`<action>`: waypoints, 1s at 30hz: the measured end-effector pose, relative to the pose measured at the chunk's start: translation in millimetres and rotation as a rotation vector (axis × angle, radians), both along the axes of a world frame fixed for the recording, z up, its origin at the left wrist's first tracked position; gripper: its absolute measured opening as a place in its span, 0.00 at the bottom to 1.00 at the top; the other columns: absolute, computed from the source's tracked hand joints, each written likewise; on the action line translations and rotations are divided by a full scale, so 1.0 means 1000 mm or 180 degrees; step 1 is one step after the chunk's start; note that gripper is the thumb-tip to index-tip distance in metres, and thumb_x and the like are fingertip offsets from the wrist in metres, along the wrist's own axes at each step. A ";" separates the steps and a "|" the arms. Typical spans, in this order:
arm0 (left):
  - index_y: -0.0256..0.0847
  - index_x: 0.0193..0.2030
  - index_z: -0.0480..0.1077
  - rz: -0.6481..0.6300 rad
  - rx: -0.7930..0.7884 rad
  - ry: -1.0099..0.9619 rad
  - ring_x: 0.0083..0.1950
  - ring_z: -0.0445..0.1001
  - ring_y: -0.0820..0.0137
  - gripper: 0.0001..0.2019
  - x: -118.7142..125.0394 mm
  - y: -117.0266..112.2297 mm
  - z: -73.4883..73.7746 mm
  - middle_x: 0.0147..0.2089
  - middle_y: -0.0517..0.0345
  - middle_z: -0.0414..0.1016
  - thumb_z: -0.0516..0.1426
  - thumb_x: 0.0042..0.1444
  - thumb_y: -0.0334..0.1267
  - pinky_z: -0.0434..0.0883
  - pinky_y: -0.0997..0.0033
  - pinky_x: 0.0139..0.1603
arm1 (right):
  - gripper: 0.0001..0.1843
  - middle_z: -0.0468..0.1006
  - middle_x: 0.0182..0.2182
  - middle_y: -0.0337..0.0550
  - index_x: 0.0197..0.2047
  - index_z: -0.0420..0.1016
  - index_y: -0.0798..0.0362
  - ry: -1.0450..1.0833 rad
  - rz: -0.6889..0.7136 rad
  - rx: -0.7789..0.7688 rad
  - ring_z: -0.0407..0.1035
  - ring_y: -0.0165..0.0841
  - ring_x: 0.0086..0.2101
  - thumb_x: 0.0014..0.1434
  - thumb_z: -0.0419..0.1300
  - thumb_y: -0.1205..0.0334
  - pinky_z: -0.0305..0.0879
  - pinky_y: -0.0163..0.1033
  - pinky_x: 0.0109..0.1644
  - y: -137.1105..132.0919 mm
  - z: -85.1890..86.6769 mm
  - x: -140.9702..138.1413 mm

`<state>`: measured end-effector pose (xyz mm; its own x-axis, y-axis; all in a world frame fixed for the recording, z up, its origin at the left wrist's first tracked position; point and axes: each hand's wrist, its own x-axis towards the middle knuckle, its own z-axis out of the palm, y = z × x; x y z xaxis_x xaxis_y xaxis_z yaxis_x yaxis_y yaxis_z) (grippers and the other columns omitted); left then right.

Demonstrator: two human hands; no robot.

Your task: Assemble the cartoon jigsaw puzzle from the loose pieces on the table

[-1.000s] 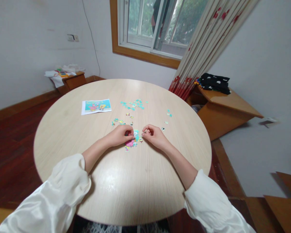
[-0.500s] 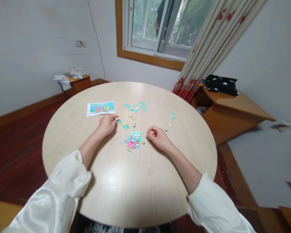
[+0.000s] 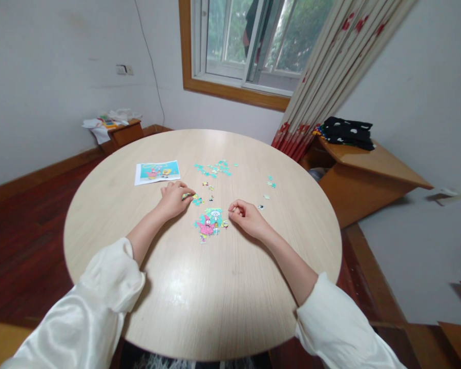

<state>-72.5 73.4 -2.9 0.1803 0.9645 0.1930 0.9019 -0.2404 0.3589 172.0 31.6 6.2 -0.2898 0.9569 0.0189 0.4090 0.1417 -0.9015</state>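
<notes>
A partly joined jigsaw puzzle (image 3: 207,225) lies on the round table, showing a pink starfish figure and a pale green-faced figure. Just beyond it, my left hand (image 3: 174,200) reaches over a small group of loose puzzle pieces (image 3: 197,201), fingers stretched out and thumb apart, its tips at the pieces. To the right of the joined part hovers my right hand (image 3: 248,218), its fingers curled into a pinch; whether a piece is between them is too small to tell. A yellow-faced piece (image 3: 225,224) sits at the puzzle's right edge.
Behind my left hand lies a printed reference picture (image 3: 157,172). Teal loose pieces (image 3: 215,168) are spread farther back, and a few more pieces (image 3: 271,181) lie to the right. The round wooden table (image 3: 200,297) stands near a wooden cabinet (image 3: 376,179).
My left hand has moved right and slightly nearer, onto the loose pieces. My right hand keeps its pinch and has barely moved. The view has shifted a little.
</notes>
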 end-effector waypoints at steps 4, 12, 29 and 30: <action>0.41 0.40 0.75 0.0040 -0.0132 -0.0055 0.52 0.63 0.52 0.08 0.002 0.000 0.003 0.47 0.48 0.70 0.55 0.56 0.35 0.57 0.52 0.49 | 0.04 0.58 0.17 0.28 0.32 0.64 0.53 -0.0005 0.0022 -0.0029 0.51 0.25 0.20 0.51 0.55 0.62 0.49 0.32 0.27 -0.001 0.001 0.000; 0.39 0.39 0.70 -0.0028 -0.0148 0.0036 0.52 0.63 0.53 0.06 0.004 0.002 -0.002 0.46 0.46 0.71 0.53 0.57 0.33 0.58 0.54 0.48 | 0.05 0.57 0.17 0.28 0.32 0.64 0.53 0.0023 0.0047 -0.0044 0.51 0.25 0.20 0.51 0.55 0.61 0.48 0.33 0.27 0.000 0.000 0.000; 0.38 0.34 0.69 -0.0196 0.0018 -0.0108 0.45 0.68 0.58 0.02 0.007 -0.003 0.006 0.33 0.53 0.73 0.56 0.53 0.33 0.56 0.58 0.47 | 0.06 0.58 0.17 0.28 0.33 0.65 0.53 0.0045 0.0092 -0.0010 0.52 0.25 0.21 0.52 0.56 0.60 0.49 0.32 0.27 0.001 -0.003 0.001; 0.38 0.33 0.69 -0.0222 0.0001 -0.0177 0.43 0.68 0.59 0.02 0.008 -0.003 0.007 0.32 0.54 0.72 0.56 0.52 0.33 0.57 0.58 0.48 | 0.06 0.58 0.17 0.28 0.33 0.65 0.53 0.0050 0.0094 -0.0012 0.52 0.25 0.21 0.52 0.56 0.60 0.49 0.32 0.27 0.001 -0.003 0.001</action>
